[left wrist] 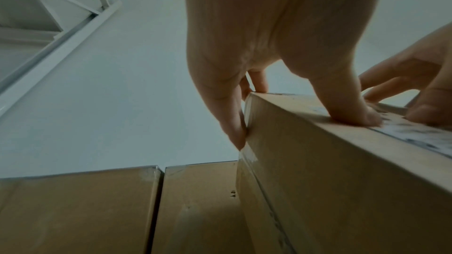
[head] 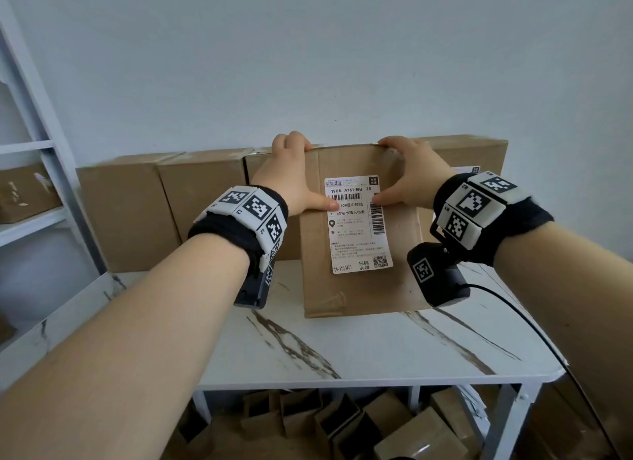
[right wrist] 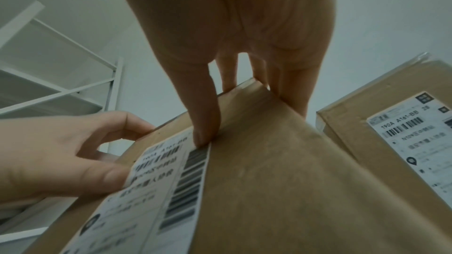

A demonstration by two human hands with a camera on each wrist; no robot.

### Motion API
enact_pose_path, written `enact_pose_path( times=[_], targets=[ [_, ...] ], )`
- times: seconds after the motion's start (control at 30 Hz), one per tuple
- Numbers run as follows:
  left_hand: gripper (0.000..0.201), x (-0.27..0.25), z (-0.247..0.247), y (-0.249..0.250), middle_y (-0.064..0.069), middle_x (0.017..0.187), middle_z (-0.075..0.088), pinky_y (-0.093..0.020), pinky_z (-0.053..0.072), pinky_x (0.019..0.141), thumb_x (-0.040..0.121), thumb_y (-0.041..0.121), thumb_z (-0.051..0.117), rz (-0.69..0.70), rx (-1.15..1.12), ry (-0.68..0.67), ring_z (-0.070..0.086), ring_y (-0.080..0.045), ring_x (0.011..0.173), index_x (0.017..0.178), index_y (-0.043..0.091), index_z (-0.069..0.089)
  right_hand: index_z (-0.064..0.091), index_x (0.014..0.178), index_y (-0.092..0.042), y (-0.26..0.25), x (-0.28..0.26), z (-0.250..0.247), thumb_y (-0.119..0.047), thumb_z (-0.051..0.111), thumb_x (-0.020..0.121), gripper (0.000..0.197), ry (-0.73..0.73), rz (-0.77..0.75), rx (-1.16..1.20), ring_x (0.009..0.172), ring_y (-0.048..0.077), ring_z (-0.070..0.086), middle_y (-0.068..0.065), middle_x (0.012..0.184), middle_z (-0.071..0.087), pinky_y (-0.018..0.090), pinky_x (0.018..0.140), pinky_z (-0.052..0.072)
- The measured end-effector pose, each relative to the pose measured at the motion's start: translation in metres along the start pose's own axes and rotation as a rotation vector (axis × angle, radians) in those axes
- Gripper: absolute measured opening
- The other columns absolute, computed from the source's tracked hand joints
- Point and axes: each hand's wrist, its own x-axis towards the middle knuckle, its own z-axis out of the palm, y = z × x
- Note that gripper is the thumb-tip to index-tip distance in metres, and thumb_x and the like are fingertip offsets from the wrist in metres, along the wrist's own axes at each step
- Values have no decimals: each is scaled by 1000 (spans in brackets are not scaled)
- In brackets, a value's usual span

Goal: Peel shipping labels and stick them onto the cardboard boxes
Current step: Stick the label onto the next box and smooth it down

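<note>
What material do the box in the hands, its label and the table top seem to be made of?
Box: brown cardboard, matte, with creased, scuffed faces. Shipping label: white printed paper, slightly glossy, probably adhesive since it lies flat. Table top: white with brown veins, smooth; marble or a marble-look laminate, cannot tell which.

Matt brown cardboard box (head: 359, 288) bearing a smooth white paper label (head: 356, 226), on a glossy white marble-patterned table (head: 342, 350).

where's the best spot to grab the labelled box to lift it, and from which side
Grip the box at its two top corners, from the left and right sides, fingers over the far edge. It stands tilted on the table, and both sides are open there.
</note>
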Motion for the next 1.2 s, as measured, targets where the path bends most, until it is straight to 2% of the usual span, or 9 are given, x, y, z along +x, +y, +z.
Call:
enact_pose_path(
  times=[0.1, 0.3, 0.5, 0.63, 0.77, 0.83, 0.93, 1.07, 1.2],
  targets=[
    [103, -3, 0, 3, -5, 132, 30, -32, 44, 78, 52, 55, 83, -12, 88, -41, 53, -22, 103, 130, 15, 30, 24, 146, -24, 1, -4, 0, -16, 84, 63, 102, -52, -3, -20, 126, 22, 40, 7, 145, 26, 23, 86, 34],
    [109, -4, -1, 4, -5, 130, 30, -33, 46, 74, 47, 62, 82, 1, 201, -65, 51, -24, 108, 129, 16, 28, 19, 147, -24, 0, -9, -1, -18, 88, 57, 114, -77, -6, -60, 126, 22, 40, 5, 147, 22, 26, 86, 39],
    [79, 2, -3, 2, -2, 122, 41, -32, 45, 81, 62, 55, 78, 0, 55, 46, 53, -20, 101, 120, 16, 41, 32, 141, -23, -5, -6, 5, -24, 86, 61, 96, 29, 36, 43, 120, 22, 46, 6, 143, 28, 22, 85, 35],
    [65, 7, -2, 2, -2, 121, 45, -32, 45, 81, 69, 49, 75, -3, 2, 89, 54, -21, 100, 116, 15, 45, 36, 137, -22, -10, -3, 11, -35, 81, 67, 84, 86, 81, 89, 95, 14, 46, 5, 136, 34, 25, 81, 40],
    [59, 8, 0, 1, -3, 119, 46, -31, 44, 79, 73, 47, 73, 6, -22, 118, 54, -21, 96, 113, 14, 47, 36, 132, -19, -19, -1, 16, -52, 76, 65, 85, 124, 130, 82, 86, 16, 47, 3, 130, 34, 30, 71, 42],
    [55, 9, 0, -1, -2, 118, 47, -30, 43, 78, 74, 46, 73, 11, -35, 123, 53, -20, 95, 112, 15, 48, 37, 129, -17, -22, 1, 16, -54, 76, 64, 85, 123, 146, 81, 84, 17, 47, 4, 128, 33, 31, 69, 43],
    [52, 10, 0, -3, -2, 118, 47, -29, 42, 77, 75, 44, 73, 17, -44, 125, 52, -18, 94, 111, 16, 48, 39, 130, -17, -21, 5, 12, -45, 77, 68, 77, 107, 155, 100, 90, 18, 48, 5, 130, 33, 29, 71, 42],
    [55, 9, 0, -3, -1, 119, 46, -31, 45, 79, 74, 47, 72, 10, -34, 107, 54, -19, 97, 112, 17, 47, 41, 133, -19, -14, 7, 8, -31, 75, 73, 69, 95, 136, 121, 111, 22, 49, 8, 133, 35, 26, 81, 39],
    [70, 5, 0, 4, 2, 118, 44, -30, 42, 69, 66, 63, 69, -42, 52, 112, 52, -16, 91, 113, 18, 44, 41, 132, -20, -12, 5, 12, -37, 73, 74, 69, 121, 110, 110, 91, 16, 48, 6, 133, 35, 26, 77, 40]
  ],
)
